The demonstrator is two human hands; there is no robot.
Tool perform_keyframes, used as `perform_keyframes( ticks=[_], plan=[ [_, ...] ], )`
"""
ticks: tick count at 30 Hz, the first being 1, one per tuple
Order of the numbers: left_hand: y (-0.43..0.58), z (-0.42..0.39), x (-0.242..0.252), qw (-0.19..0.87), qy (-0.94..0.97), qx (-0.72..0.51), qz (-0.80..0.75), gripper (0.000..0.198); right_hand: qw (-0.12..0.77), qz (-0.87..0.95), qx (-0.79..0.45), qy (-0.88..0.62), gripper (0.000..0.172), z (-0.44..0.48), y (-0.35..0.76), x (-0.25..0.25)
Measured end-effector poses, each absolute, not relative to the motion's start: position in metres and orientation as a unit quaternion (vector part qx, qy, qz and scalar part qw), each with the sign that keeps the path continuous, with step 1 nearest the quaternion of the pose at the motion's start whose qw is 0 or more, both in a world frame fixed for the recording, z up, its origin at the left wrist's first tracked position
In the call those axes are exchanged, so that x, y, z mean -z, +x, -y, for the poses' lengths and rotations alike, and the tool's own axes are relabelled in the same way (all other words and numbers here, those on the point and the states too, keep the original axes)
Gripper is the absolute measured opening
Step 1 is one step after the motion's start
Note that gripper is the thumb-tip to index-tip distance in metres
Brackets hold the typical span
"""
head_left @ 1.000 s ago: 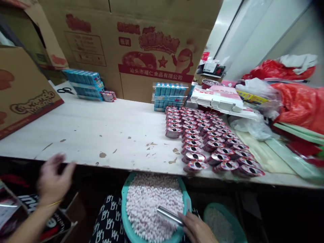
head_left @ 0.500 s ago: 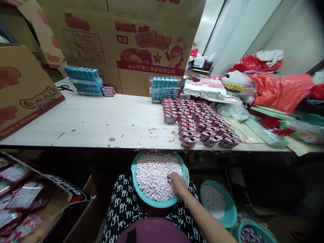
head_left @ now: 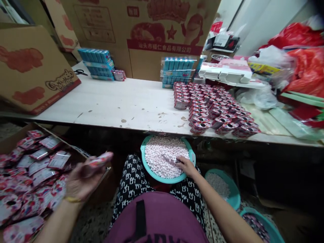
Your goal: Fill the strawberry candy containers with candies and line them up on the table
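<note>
My left hand (head_left: 82, 180) grips a small red-and-pink foil pouch (head_left: 100, 160), slightly blurred, above the edge of the carton at the left. That carton holds many similar pouches (head_left: 42, 177), lying loose. On my lap rests a turquoise basin (head_left: 149, 171) full of small white pellets (head_left: 162, 158). In it, my right hand (head_left: 186, 166) has its fingers closed round a small metal scoop (head_left: 170, 159), partly sunk among the pellets. Rows of opened pouches (head_left: 199, 126) stand upright on the white table (head_left: 121, 104), at its right side.
Blue boxed packs (head_left: 177, 71) stand along the back, before a tall cardboard box (head_left: 149, 64). Another carton (head_left: 35, 71) sits at the table's left. White folded cartons (head_left: 225, 72) and red plastic bags (head_left: 307, 71) crowd the right. Further basins (head_left: 234, 194) stand on the floor at the right.
My left hand has risen into clear view with a pouch from the side of the carton. My right hand stays in the basin with the scoop. The view has tilted down and left.
</note>
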State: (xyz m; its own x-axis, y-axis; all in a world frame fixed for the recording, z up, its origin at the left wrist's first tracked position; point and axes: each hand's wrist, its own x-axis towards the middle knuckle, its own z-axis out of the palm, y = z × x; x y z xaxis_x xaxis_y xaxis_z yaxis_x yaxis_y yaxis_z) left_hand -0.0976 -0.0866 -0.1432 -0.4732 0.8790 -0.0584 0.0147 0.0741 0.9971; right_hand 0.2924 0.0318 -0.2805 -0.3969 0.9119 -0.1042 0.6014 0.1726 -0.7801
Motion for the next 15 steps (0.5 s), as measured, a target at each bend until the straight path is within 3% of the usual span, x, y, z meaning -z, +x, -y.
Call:
perform_keyframes(
  ticks=[3,5,9,15],
  plan=[
    [-0.048,0.054,0.162,0.638,0.319,-0.530,-0.459,0.050,0.219,0.736,-0.398,-0.502,0.032,-0.033,0.298,0.273],
    [-0.014,0.030,0.177,0.689,0.305,-0.509,-0.415,0.064,0.228,0.734,-0.403,-0.498,0.032,-0.034,0.302,0.262],
    [0.028,-0.006,0.206,0.662,0.336,-0.479,-0.469,0.076,0.231,0.744,-0.398,-0.483,0.033,-0.040,0.312,0.229],
    [0.047,-0.033,0.222,0.524,0.528,-0.446,-0.498,0.053,0.148,0.805,-0.338,-0.465,0.033,-0.050,0.314,0.175]
  ],
)
